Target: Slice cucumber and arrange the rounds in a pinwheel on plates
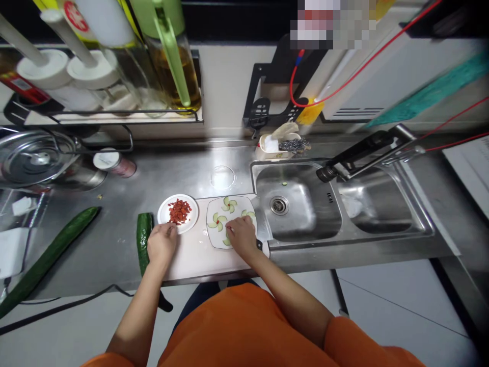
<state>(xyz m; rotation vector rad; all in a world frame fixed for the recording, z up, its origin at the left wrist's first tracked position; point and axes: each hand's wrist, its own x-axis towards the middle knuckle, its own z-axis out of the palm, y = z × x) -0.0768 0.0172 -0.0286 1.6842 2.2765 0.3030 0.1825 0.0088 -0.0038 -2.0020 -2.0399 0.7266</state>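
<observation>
My right hand is over a squarish white plate, its fingertips pinched together around a tiny red piece that looks like a goji berry. On that plate, thin cucumber slices form several pinwheel flowers, some with red centres; my hand partly covers the lower right ones. At the lower left rim of a small round plate, my left hand has its fingers curled together; what they hold, if anything, is hidden. Goji berries are heaped on the round plate. Both plates stand on a pale cutting board.
A cut cucumber lies left of my left hand, and a longer cucumber farther left. A knife blade rests between board and sink. Behind stand a lidded pot, a small canister and a bottle rack.
</observation>
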